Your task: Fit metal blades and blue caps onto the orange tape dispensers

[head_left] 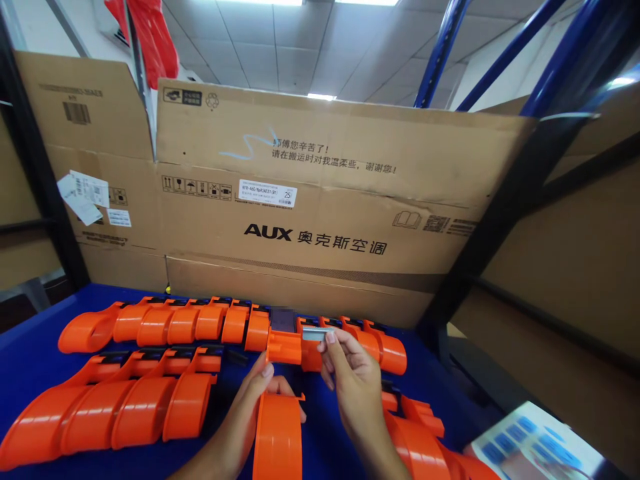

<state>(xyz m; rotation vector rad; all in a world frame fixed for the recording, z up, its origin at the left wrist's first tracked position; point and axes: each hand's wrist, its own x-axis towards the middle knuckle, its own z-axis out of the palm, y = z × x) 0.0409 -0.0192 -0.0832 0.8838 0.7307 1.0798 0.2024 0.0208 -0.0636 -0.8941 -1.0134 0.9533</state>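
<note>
My left hand [251, 392] is closed around the body of an orange plastic tape dispenser [278, 433], held upright over the blue surface. A dark flap [283, 319] shows at the dispenser's top end. Between the thumb and fingers of my right hand [354, 371] is a small metal blade [315, 333] with a toothed edge. The blade is just right of the dispenser's top, and I see a small gap between them. Behind both hands, a row of similar orange dispensers [181, 325] lies on the blue surface.
Another row of orange dispensers [141, 408] lies at the left front, and more dispensers [417, 445] are at the right front. A cardboard panel [320, 220] stands along the back. Dark posts [475, 267] frame the sides. A white and blue printed box [537, 443] sits at bottom right.
</note>
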